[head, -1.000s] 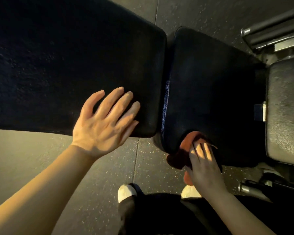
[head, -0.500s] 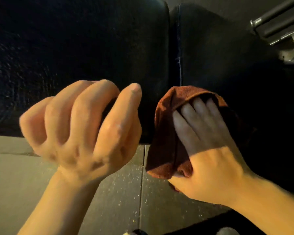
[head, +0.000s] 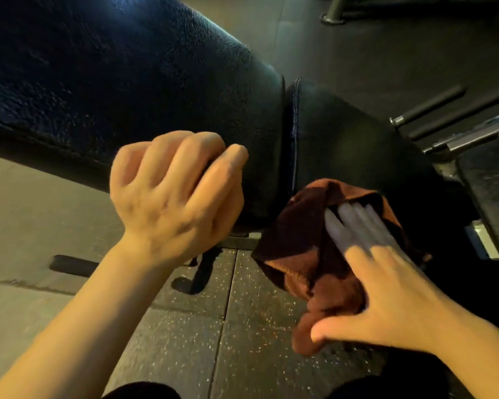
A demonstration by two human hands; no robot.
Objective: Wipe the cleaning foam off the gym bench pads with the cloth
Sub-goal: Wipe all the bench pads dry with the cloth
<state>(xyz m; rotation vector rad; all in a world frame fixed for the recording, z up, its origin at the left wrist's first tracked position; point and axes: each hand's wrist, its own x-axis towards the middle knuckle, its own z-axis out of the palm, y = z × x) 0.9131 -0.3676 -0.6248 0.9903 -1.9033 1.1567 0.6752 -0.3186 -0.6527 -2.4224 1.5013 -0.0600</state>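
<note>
The long dark back pad runs from the upper left down to the middle. The smaller seat pad adjoins it on the right across a narrow gap. My right hand presses a rust-brown cloth onto the seat pad's near corner with straight, blurred fingers, the thumb spread out below. Part of the cloth hangs off the pad's edge. My left hand hovers at the back pad's near edge, its fingers curled into a loose fist with nothing in it. No foam shows on either pad.
Another dark pad and metal bars stand close on the right. A black frame foot lies on the floor under the bench. Speckled rubber flooring lies in front of me.
My left hand has gone from flat and open to a curled fist. The view has tilted and pulled back. My right hand has kept the cloth on the seat pad's near corner.
</note>
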